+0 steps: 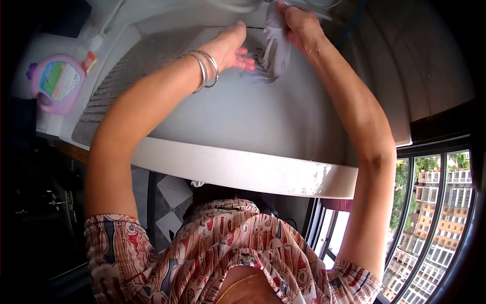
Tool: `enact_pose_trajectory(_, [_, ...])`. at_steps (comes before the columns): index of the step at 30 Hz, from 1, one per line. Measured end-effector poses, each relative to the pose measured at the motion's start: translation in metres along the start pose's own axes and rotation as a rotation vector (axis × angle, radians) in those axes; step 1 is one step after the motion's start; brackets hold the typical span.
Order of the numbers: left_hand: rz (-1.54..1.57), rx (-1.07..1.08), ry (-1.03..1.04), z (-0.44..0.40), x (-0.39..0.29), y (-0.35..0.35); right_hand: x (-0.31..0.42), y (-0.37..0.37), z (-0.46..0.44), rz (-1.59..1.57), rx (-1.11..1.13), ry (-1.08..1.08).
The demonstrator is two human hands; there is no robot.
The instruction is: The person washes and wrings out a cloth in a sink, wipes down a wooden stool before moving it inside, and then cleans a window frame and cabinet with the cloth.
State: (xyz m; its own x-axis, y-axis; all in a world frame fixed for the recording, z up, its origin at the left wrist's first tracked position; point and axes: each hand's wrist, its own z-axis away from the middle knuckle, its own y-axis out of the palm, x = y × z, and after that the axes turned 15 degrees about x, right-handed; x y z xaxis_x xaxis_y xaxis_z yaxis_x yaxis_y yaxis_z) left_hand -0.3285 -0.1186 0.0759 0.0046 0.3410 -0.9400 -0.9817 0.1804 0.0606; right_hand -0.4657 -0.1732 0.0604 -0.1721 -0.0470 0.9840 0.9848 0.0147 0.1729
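Observation:
My right hand point(302, 25) is closed on a wet grey cloth point(277, 53) at the far side of the sink. The cloth hangs down from my fingers, and its lower folds reach the cloudy water point(243, 114). To the left of the cloth is my left hand point(234, 48), its fingers apart and nothing in them. Its fingertips are close to the cloth's edge; whether they touch it I cannot tell. Two silver bangles point(205, 71) circle my left wrist. The white sink point(243, 164) has a ribbed washboard slope point(119, 83) on its left.
A pink detergent bottle point(59, 83) with a purple cap stands on the ledge left of the sink. Beside it lies a small brush-like thing with red on it point(90, 61). A barred window point(430, 218) is at the lower right, and a tiled floor point(174, 192) shows below the sink.

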Motion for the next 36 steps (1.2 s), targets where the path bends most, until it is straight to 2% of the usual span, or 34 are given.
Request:
enact_pose_trajectory(1, [0.1,0.053,-0.219,0.009,0.006,0.001,-0.006,0.01,-0.013,-0.324,0.181,-0.183])
enact_pose_trajectory(2, [0.199,0.108,-0.436,0.012,0.009,0.001,0.005,0.024,0.004,-0.32,0.18,-0.186])
enact_pose_trajectory(3, [0.204,0.114,-0.429,0.011,0.01,-0.001,0.019,0.035,0.02,-0.344,0.204,-0.179])
enact_pose_trajectory(5, [0.348,0.442,-0.459,0.003,0.017,-0.005,0.041,0.048,0.049,-0.358,0.228,-0.164])
enact_pose_trajectory(6, [0.353,0.445,-0.462,-0.001,0.021,-0.006,0.046,0.051,0.057,-0.396,0.352,-0.141])
enact_pose_trajectory(7, [0.389,0.496,-0.315,-0.011,0.027,-0.022,0.046,0.068,0.059,-0.436,0.477,-0.111])
enact_pose_trajectory(8, [0.418,0.545,-0.166,-0.013,0.03,-0.025,0.056,0.077,0.079,-0.436,0.473,-0.107])
enact_pose_trajectory(9, [0.563,0.509,-0.111,-0.01,0.028,-0.028,0.069,0.085,0.106,-0.301,0.418,-0.13])
enact_pose_trajectory(10, [0.564,0.516,-0.112,-0.009,0.024,-0.028,0.074,0.088,0.12,-0.165,0.363,-0.156])
enact_pose_trajectory(11, [0.548,0.409,0.004,-0.009,0.019,-0.032,0.074,0.089,0.112,-0.137,0.346,-0.178])
enact_pose_trajectory(12, [0.53,0.298,0.12,-0.01,0.015,-0.037,0.067,0.081,0.09,-0.287,0.383,-0.23])
enact_pose_trajectory(13, [0.482,0.249,0.036,-0.021,0.014,-0.05,0.067,0.074,0.072,-0.34,0.352,-0.366])
enact_pose_trajectory(14, [0.484,0.248,0.043,-0.026,0.015,-0.062,0.074,0.062,0.065,-0.246,0.193,-0.339])
enact_pose_trajectory(15, [0.446,0.147,-0.012,-0.028,0.016,-0.072,0.07,0.044,0.048,-0.161,0.112,-0.445])
enact_pose_trajectory(16, [0.404,0.047,-0.063,-0.027,0.016,-0.079,0.067,0.026,0.031,-0.235,0.034,-0.485])
enact_pose_trajectory(17, [0.4,0.049,-0.051,-0.025,0.013,-0.083,0.057,0.001,0.008,-0.212,-0.071,-0.498])
enact_pose_trajectory(18, [0.346,0.057,0.029,-0.022,0.013,-0.089,0.048,-0.014,0.003,-0.127,-0.187,-0.369])
enact_pose_trajectory(20, [0.293,0.061,0.113,-0.019,0.014,-0.091,0.003,-0.042,-0.028,0.246,-0.367,-0.392])
enact_pose_trajectory(22, [0.178,0.012,0.275,-0.017,0.016,-0.075,-0.011,-0.054,-0.027,0.772,-0.387,-0.263])
enact_pose_trajectory(23, [0.16,0.055,0.264,-0.014,0.017,-0.074,-0.018,-0.052,-0.025,0.77,-0.414,-0.176])
enact_pose_trajectory(24, [0.16,0.056,0.27,-0.013,0.017,-0.071,-0.025,-0.054,-0.026,0.77,-0.417,-0.183])
enact_pose_trajectory(26, [0.129,0.077,0.038,-0.007,0.017,-0.063,-0.046,-0.063,-0.034,1.304,-0.222,-0.005])
enact_pose_trajectory(28, [0.082,0.102,0.066,-0.006,0.019,-0.073,-0.055,-0.047,-0.056,1.856,0.392,0.153])
enact_pose_trajectory(30, [0.09,0.066,0.084,-0.006,0.016,-0.074,-0.089,-0.044,-0.057,1.423,0.624,0.112])
enact_pose_trajectory(32, [0.076,0.075,0.091,-0.012,0.011,-0.077,-0.1,-0.023,-0.034,1.667,0.614,0.006])
enact_pose_trajectory(34, [0.052,0.082,0.103,-0.02,0.006,-0.08,-0.133,-0.021,-0.039,1.678,0.562,-0.277])
enact_pose_trajectory(35, [0.029,0.077,0.082,-0.024,0.005,-0.079,-0.126,-0.014,-0.045,1.681,0.549,-0.293])
enact_pose_trajectory(36, [0.008,0.072,0.059,-0.03,0.005,-0.079,-0.121,-0.004,-0.052,1.784,0.689,-0.154])
